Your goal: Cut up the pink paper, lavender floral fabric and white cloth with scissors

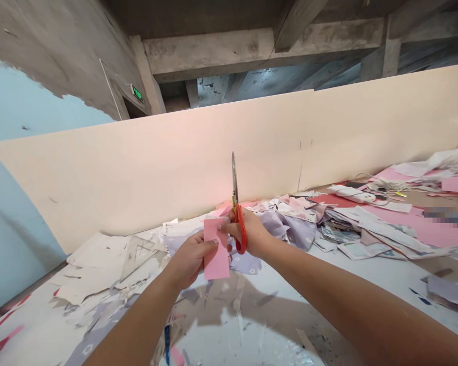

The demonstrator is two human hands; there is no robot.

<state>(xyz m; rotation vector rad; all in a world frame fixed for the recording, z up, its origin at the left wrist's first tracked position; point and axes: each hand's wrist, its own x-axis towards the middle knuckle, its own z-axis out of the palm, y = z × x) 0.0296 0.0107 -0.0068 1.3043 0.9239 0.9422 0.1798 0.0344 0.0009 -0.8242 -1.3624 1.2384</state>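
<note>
A small rectangle of pink paper point(216, 262) is held upright in front of me. My left hand point(191, 256) pinches its left edge, thumb on the near face. On the right, my right hand point(252, 231) has scissors with red handles point(241, 234) hooked on its fingers, the blades pointing up and looking closed. The thumb and a finger of that same hand also touch the upper right of the pink paper. Below both hands lie purple flowered sheets point(248, 264) on the white table.
A clear set square point(139, 254) lies left among white paper scraps point(95, 259). Behind stands a cream partition point(156, 173). At right are paper piles point(336, 226), a white power strip point(351, 194) and pink sheets point(400, 223). A blue-handled thing point(167, 343) lies near the front; other red scissors point(2, 345) lie far left.
</note>
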